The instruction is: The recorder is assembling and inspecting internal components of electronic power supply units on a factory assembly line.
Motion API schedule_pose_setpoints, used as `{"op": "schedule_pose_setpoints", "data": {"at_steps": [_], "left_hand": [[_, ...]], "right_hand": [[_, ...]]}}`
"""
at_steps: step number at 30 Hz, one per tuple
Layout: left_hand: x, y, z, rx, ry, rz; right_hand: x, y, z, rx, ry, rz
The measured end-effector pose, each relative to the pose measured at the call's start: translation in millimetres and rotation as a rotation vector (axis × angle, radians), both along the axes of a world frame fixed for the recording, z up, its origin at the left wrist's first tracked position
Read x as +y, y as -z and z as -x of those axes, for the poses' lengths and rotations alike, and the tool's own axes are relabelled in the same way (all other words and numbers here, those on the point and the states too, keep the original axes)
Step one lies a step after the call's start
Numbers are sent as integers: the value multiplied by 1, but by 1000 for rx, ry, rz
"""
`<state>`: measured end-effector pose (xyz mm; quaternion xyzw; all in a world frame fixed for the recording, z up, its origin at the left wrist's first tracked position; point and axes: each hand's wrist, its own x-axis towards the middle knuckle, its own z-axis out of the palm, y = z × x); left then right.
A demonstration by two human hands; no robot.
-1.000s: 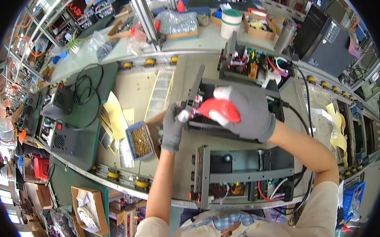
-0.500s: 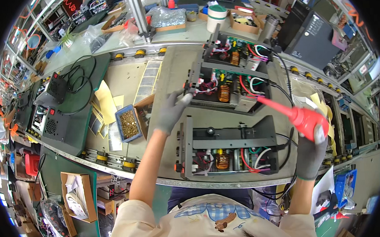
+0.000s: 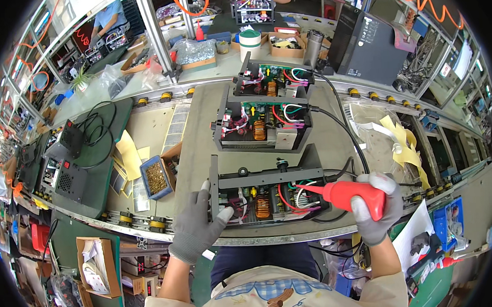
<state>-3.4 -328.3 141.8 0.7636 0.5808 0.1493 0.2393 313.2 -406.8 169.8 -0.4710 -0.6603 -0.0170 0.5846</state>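
A red squeeze bottle (image 3: 351, 197) with a long thin nozzle is gripped by my right hand (image 3: 379, 207). Its nozzle points left, with the tip over the wires at the right part of the near power unit (image 3: 269, 177). That unit is an open dark metal chassis with a copper coil (image 3: 262, 206) and red, white and green wires. At its left end, my left hand (image 3: 201, 225) closes on the end panel, thumb on the inner side and fingers along the outer. Behind stand a second open power unit (image 3: 264, 127) and a third (image 3: 273, 82).
Black cables (image 3: 347, 126) run from the units along the right. A blue bin of small brass-coloured parts (image 3: 157, 177) stands left, near yellow paper sheets (image 3: 128, 154). Two cased units (image 3: 66, 177) rest on a green mat farther left. A metal flask (image 3: 314, 49) stands at the back.
My left hand has moved from the second unit to the near unit's left end. The bottle has come down and left, its nozzle now at the near unit's wires. The view has shifted.
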Motion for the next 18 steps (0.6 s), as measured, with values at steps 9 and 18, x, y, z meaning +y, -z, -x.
{"op": "schedule_pose_setpoints", "data": {"at_steps": [9, 18], "left_hand": [[3, 22, 2, -38, 48, -113], [-8, 39, -9, -287, -14, -303]], "right_hand": [[16, -10, 9, -213, 31, 14], [12, -29, 30, -498, 41, -94]]}}
